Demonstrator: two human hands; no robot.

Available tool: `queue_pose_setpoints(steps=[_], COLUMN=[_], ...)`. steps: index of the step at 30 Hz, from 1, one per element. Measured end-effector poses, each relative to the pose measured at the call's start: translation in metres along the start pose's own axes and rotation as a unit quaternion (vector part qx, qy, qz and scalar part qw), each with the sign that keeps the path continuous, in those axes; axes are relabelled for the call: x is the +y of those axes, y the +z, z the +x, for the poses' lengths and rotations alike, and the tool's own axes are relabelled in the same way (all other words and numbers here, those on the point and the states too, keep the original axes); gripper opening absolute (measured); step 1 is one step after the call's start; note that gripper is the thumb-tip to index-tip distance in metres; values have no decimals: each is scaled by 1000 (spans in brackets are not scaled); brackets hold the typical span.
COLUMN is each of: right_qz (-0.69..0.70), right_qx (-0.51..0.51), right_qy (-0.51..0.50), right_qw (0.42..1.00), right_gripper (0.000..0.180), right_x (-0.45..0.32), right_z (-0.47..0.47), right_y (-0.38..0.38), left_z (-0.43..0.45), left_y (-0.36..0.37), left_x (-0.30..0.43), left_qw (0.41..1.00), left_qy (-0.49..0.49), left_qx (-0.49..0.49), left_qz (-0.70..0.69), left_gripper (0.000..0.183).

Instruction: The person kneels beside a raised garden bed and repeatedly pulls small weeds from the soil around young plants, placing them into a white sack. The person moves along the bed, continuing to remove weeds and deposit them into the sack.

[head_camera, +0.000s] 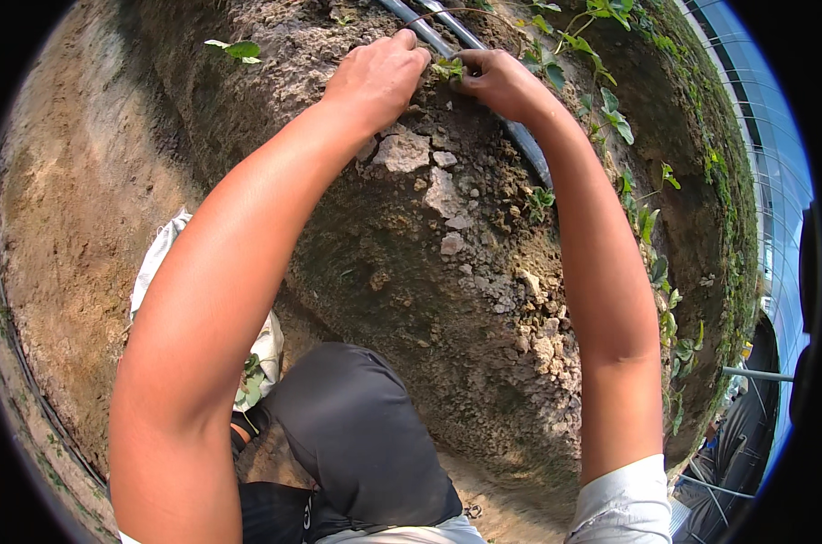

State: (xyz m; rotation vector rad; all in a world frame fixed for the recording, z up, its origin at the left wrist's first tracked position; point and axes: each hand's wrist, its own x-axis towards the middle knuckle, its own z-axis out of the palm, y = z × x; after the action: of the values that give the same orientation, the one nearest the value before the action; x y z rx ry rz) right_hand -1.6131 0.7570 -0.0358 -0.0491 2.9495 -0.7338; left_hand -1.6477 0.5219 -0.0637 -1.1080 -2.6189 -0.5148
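Observation:
At the top of the soil bed, a small green plant sits between my two hands. The thumb and fingertips of my right hand close around its leaves from the right. My left hand is on the plant's left with its fingers curled down; their tips are hidden, so I cannot tell whether they grip anything. A thin brown stem arches over from near my left fingers toward the right. Two dark irrigation pipes run along the ridge, one passing under my right wrist.
Leafy vines trail along the ridge on the right. Dry clods lie on the near slope. A leaf lies at upper left. Below my left arm is a white sack with leaves, beside my bent knee.

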Motion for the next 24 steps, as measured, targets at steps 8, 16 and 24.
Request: queue_pose_setpoints(steps=[8, 16, 24], right_qz=[-20, -18, 5], right_qx=[26, -2, -32], right_qy=[-7, 24, 49], right_qw=[999, 1000, 998], right_gripper=[37, 40, 51], right_x=[-8, -17, -16], right_z=[-6, -7, -5], right_y=[4, -1, -4], left_z=[13, 14, 22], left_y=[4, 0, -5], left_x=[-3, -10, -16], left_qw=[999, 983, 988], left_qy=[29, -112, -16], left_qx=[45, 50, -72], left_qz=[5, -140, -135], left_gripper=[18, 18, 44])
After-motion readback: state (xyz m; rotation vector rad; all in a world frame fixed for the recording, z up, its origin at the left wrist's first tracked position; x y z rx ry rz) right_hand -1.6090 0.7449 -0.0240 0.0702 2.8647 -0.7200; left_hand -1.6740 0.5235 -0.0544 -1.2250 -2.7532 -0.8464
